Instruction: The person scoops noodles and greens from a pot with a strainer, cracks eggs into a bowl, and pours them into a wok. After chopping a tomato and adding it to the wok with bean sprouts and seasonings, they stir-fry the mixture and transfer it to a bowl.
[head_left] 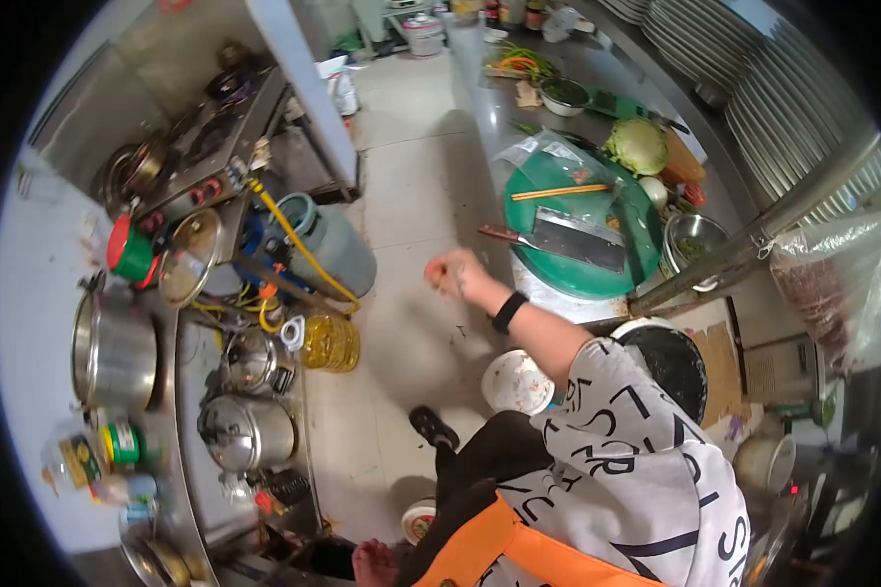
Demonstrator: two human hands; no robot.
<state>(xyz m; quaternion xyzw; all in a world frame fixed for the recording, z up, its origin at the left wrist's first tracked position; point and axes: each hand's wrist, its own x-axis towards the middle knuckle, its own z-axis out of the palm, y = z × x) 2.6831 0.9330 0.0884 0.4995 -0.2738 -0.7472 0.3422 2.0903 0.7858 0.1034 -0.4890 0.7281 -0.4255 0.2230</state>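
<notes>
- In the head view, I am holding the right hand (455, 274) over the floor (401, 186), apart from the table (499, 108); its fingers are curling inward, and I am not able to tell whether they are pinching anything.
- A black wristband (509, 311) is circling that wrist.
- I am seeing the left hand (375, 563) at the bottom edge, fingers bending; shadow is leaving me unable to tell its grip. A white tub (419, 521) is standing near it.
- The cleaver (576, 241) is lying flat on the green cutting board (558, 279), its handle pointing toward the right hand.
- Chopsticks (548, 194) are resting beyond the blade, across a clear plastic bag (563, 152).
- A cabbage (636, 147) is sitting just beside the board.
- Below the table, a scrap-strewn white basin (519, 382) is standing beside the right forearm in view.
</notes>
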